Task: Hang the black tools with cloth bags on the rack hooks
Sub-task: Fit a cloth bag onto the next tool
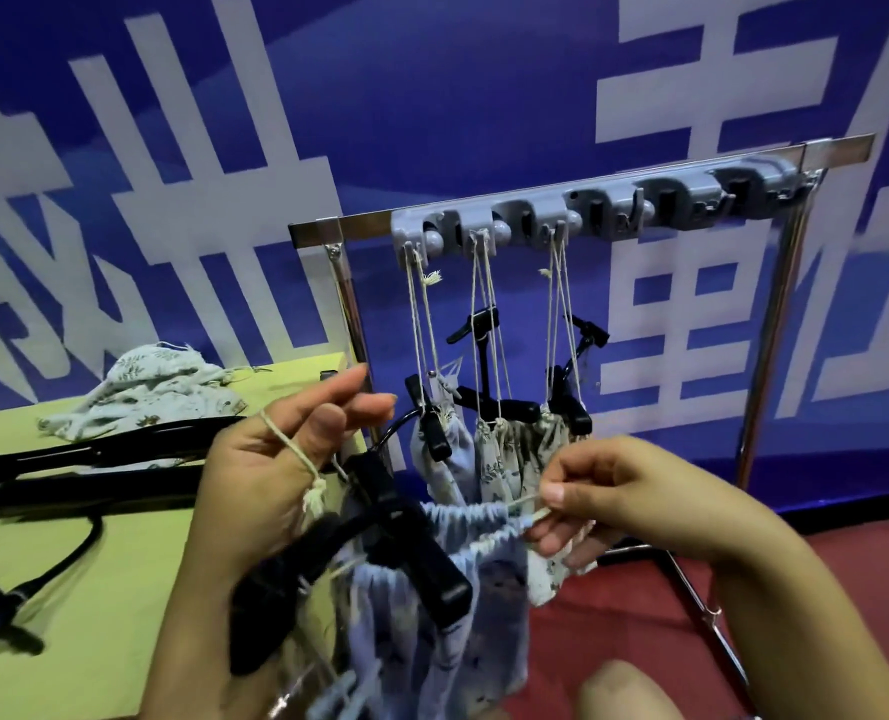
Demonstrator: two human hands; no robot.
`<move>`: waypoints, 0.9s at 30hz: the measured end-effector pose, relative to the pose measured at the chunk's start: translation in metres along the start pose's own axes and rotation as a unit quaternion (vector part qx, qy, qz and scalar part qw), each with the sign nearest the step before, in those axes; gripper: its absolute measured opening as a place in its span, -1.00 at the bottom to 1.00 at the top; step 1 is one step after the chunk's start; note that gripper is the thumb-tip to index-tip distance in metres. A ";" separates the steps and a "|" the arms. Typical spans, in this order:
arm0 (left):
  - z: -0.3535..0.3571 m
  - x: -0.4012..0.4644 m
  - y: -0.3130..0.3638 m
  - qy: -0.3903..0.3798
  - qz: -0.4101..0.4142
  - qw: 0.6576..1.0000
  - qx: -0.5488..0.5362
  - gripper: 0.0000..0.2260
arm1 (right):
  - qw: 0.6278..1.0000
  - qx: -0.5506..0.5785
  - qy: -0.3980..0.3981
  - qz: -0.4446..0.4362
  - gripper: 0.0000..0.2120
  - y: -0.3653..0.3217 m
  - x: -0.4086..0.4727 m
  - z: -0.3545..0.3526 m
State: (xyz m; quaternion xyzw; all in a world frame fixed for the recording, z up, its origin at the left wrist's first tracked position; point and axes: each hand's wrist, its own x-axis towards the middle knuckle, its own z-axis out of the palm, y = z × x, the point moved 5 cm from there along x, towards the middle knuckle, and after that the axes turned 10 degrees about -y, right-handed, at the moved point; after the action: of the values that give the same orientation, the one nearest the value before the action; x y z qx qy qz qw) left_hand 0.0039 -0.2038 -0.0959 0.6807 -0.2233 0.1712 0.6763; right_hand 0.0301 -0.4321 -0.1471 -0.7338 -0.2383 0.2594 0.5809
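Head view. Left hand point(270, 459): grasps a black clip tool point(411, 553), with a drawstring loop point(289, 444) over its fingers. Right hand point(613, 501): pinches the opposite cord end point(528, 511) of a pale blue cloth bag point(447, 615) hanging between both hands.

Beyond the hands: grey hook rail point(587, 205) on a chrome rack point(764, 324); 3 bagged tools point(489, 407) already hang by strings.

Left of the left hand: yellow counter point(94, 589) with further black tools point(94, 459) and a floral bag point(161, 387).

Step judged: readying set 4's drawstring. Next move likely needs the loop lifted onto a free hook at the right.

Writing: large white characters on the blue backdrop point(432, 96), cropped, unreadable.
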 end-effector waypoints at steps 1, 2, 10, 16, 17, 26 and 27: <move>0.003 -0.001 -0.001 -0.005 -0.001 1.000 -0.005 -0.52 | 1.000 0.010 -0.021 0.001 -0.88 0.001 0.003 0.006; 0.006 -0.001 -0.002 -0.005 -0.001 1.000 -0.012 -0.53 | 0.999 0.029 -0.042 0.000 -0.87 0.002 0.005 0.010; 0.019 0.000 0.006 -0.050 0.010 0.998 0.039 -0.62 | 0.983 0.174 -0.033 -0.044 -0.75 0.002 0.016 0.023; 0.046 -0.003 -0.003 -0.133 -0.017 0.962 0.240 -0.84 | 0.977 0.118 0.059 -0.166 -0.81 -0.028 0.017 0.034; 0.047 -0.004 -0.003 -0.136 -0.021 0.955 0.264 -0.83 | 0.975 0.105 0.070 -0.182 -0.80 -0.031 0.015 0.036; 0.051 -0.008 -0.001 -0.134 -0.021 0.944 0.300 -0.81 | 0.961 -0.033 0.137 -0.238 -0.82 -0.046 0.002 0.042; 0.051 -0.008 -0.002 -0.129 -0.022 0.947 0.292 -0.82 | 0.960 -0.048 0.143 -0.236 -0.81 -0.046 0.002 0.042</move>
State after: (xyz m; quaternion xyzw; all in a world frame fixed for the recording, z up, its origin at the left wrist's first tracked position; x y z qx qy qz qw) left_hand -0.0054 -0.2540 -0.1033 0.8696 -0.2334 0.1247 0.4168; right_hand 0.0018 -0.3900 -0.1103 -0.7129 -0.3313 -0.0041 0.6180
